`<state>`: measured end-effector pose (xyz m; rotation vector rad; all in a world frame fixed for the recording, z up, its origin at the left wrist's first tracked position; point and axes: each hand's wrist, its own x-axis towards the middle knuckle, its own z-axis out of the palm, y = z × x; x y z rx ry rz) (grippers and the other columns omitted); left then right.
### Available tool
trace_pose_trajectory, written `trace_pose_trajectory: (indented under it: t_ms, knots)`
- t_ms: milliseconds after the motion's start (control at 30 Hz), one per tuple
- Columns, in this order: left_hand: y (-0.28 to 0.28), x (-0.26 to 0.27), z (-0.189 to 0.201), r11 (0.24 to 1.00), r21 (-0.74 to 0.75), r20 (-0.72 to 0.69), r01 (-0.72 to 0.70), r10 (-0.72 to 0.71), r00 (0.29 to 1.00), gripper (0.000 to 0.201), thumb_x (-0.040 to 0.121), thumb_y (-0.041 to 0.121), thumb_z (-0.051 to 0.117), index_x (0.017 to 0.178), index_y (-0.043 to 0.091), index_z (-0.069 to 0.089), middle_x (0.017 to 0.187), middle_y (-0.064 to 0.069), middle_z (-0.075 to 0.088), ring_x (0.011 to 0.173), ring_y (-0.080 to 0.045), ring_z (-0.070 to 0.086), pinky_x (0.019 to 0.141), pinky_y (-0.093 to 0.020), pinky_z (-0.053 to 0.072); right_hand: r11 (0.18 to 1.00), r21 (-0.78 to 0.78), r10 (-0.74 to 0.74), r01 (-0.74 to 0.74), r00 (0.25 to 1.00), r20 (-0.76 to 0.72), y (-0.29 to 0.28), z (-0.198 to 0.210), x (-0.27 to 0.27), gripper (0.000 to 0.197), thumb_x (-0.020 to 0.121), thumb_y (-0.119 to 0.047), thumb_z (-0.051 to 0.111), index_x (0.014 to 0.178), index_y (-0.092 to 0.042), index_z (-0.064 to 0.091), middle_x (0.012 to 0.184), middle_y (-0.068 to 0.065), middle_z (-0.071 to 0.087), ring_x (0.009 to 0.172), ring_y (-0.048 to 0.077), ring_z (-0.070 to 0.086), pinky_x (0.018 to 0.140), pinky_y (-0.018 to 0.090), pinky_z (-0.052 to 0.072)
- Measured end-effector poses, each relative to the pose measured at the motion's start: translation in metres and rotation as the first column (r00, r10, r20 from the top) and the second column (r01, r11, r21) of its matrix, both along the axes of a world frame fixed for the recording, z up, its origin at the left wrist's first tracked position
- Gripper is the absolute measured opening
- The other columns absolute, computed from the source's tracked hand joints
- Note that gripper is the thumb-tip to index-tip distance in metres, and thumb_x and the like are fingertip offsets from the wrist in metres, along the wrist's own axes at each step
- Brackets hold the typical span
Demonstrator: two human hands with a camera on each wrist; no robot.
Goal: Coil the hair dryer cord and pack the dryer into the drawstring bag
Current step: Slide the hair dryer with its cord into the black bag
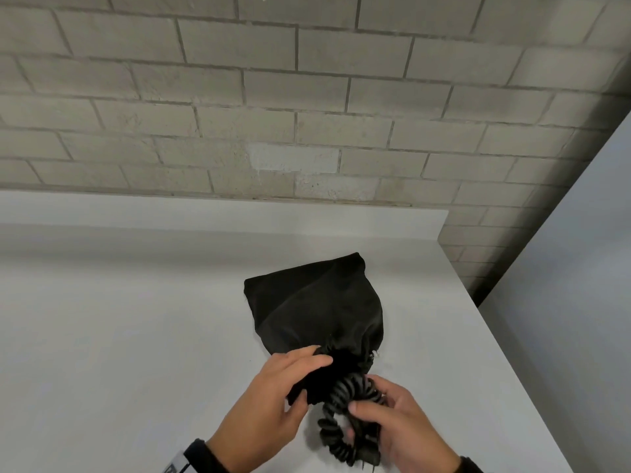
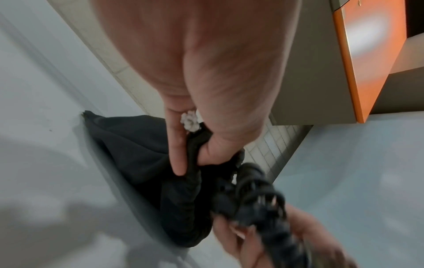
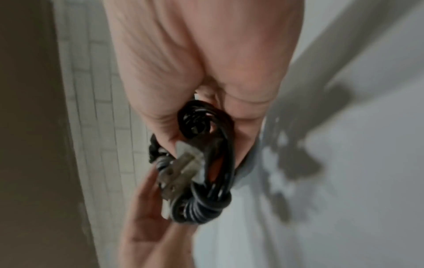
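A black drawstring bag point(image 1: 317, 302) lies on the white table point(image 1: 136, 336), bulging, its mouth toward me. The dryer itself is hidden, apparently inside. My left hand point(image 1: 273, 401) pinches the gathered rim of the bag's mouth point(image 2: 192, 163) between thumb and fingers. A black coiled cord point(image 1: 341, 418) sticks out of the mouth. My right hand point(image 1: 392, 428) grips the bundled cord point(image 3: 206, 163), with the plug's metal prongs point(image 3: 179, 174) showing by the thumb. In the left wrist view the cord point(image 2: 257, 203) sits just beside the held rim.
A grey brick wall point(image 1: 307, 97) rises behind the table. The table's right edge point(image 1: 512, 353) runs close to my right hand. An orange-faced cabinet point(image 2: 367, 45) shows in the left wrist view. Bare tabletop spreads to the left of the bag.
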<state>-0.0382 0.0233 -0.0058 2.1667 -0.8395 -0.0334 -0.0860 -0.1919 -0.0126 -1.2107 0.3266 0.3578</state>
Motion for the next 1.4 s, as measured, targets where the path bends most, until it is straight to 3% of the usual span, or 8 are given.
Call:
trace_pose_trajectory:
  t_ms: [167, 433, 600, 733, 867, 1033, 1200, 1400]
  knots:
    - [-0.004, -0.003, 0.005, 0.999, -0.046, 0.077, -0.003, 0.006, 0.997, 0.075, 0.089, 0.003, 0.062, 0.138, 0.055, 0.041, 0.131, 0.043, 0.043, 0.118, 0.001, 0.045, 0.088, -0.009, 0.045, 0.991, -0.040, -0.127, 0.129, 0.990, 0.058, 0.012, 0.020, 0.014, 0.019, 0.085, 0.005, 0.065, 0.104, 0.005, 0.066, 0.081, 0.021, 0.068, 0.058, 0.028, 0.059, 0.058, 0.035, 0.053]
    - [-0.010, -0.002, 0.011, 0.995, 0.082, 0.266, -0.051, 0.027, 0.964, 0.072, 0.071, 0.002, 0.069, 0.130, 0.042, 0.058, 0.127, 0.028, 0.061, 0.114, 0.002, 0.041, 0.085, -0.009, 0.048, 0.948, -0.188, -0.257, 0.258, 0.966, 0.029, 0.044, 0.022, 0.030, 0.010, 0.088, -0.006, 0.065, 0.088, -0.006, 0.076, 0.077, 0.018, 0.073, 0.066, 0.029, 0.067, 0.072, 0.042, 0.061]
    - [-0.013, -0.007, 0.018, 0.995, 0.104, 0.326, -0.006, -0.029, 0.945, 0.068, 0.065, 0.006, 0.066, 0.123, 0.042, 0.060, 0.121, 0.031, 0.062, 0.104, -0.007, 0.050, 0.057, -0.012, 0.054, 0.947, -0.220, -0.235, 0.233, 0.972, 0.017, 0.046, 0.027, 0.030, 0.011, 0.088, -0.006, 0.064, 0.089, -0.006, 0.075, 0.085, 0.018, 0.076, 0.082, 0.033, 0.074, 0.077, 0.045, 0.061]
    - [-0.020, -0.006, 0.025, 0.971, 0.099, 0.203, -0.217, 0.194, 0.960, 0.071, 0.081, 0.026, 0.058, 0.143, 0.041, 0.026, 0.130, 0.024, 0.037, 0.095, 0.000, 0.054, 0.061, -0.012, 0.052, 0.969, -0.182, -0.168, 0.167, 0.986, 0.012, 0.044, 0.030, 0.027, 0.011, 0.087, -0.012, 0.069, 0.097, -0.009, 0.073, 0.088, 0.014, 0.077, 0.080, 0.027, 0.074, 0.079, 0.041, 0.060]
    - [-0.032, 0.006, 0.041, 0.935, 0.175, 0.318, -0.310, 0.244, 0.916, 0.042, 0.098, 0.045, 0.044, 0.139, 0.037, 0.039, 0.121, 0.019, 0.049, 0.095, -0.004, 0.056, 0.068, -0.015, 0.049, 0.990, -0.022, -0.138, 0.137, 0.990, -0.023, 0.044, 0.024, 0.024, 0.022, 0.097, -0.021, 0.059, 0.117, -0.019, 0.067, 0.110, 0.009, 0.074, 0.104, 0.026, 0.070, 0.092, 0.050, 0.055]
    - [-0.045, 0.012, 0.057, 0.909, 0.257, 0.408, -0.327, 0.205, 0.890, 0.016, 0.083, 0.040, 0.070, 0.098, 0.034, 0.071, 0.079, 0.014, 0.066, 0.054, -0.008, 0.056, 0.045, -0.021, 0.049, 0.994, 0.077, -0.078, 0.082, 0.995, -0.054, 0.045, 0.027, 0.025, 0.022, 0.102, -0.016, 0.046, 0.115, -0.029, 0.059, 0.114, 0.006, 0.070, 0.102, 0.026, 0.070, 0.084, 0.042, 0.059]
    - [-0.049, 0.000, 0.047, 0.983, 0.179, 0.561, -0.043, -0.066, 0.825, 0.020, 0.083, 0.034, 0.063, 0.098, 0.033, 0.076, 0.079, 0.014, 0.068, 0.061, -0.007, 0.055, 0.053, -0.016, 0.043, 0.987, -0.097, -0.127, 0.125, 0.992, -0.015, 0.043, 0.023, 0.018, 0.030, 0.096, 0.010, 0.045, 0.084, -0.015, 0.056, 0.080, 0.004, 0.061, 0.069, 0.010, 0.059, 0.057, 0.017, 0.051]
    - [-0.026, 0.000, 0.029, 0.993, 0.027, 0.531, -0.112, 0.080, 0.844, 0.024, 0.085, 0.027, 0.061, 0.103, 0.023, 0.077, 0.089, 0.007, 0.069, 0.075, -0.010, 0.057, 0.064, -0.018, 0.050, 0.950, -0.032, -0.312, 0.311, 0.950, -0.020, 0.051, 0.035, 0.022, 0.017, 0.099, -0.001, 0.047, 0.100, -0.006, 0.063, 0.090, 0.017, 0.074, 0.086, 0.031, 0.073, 0.077, 0.046, 0.061]
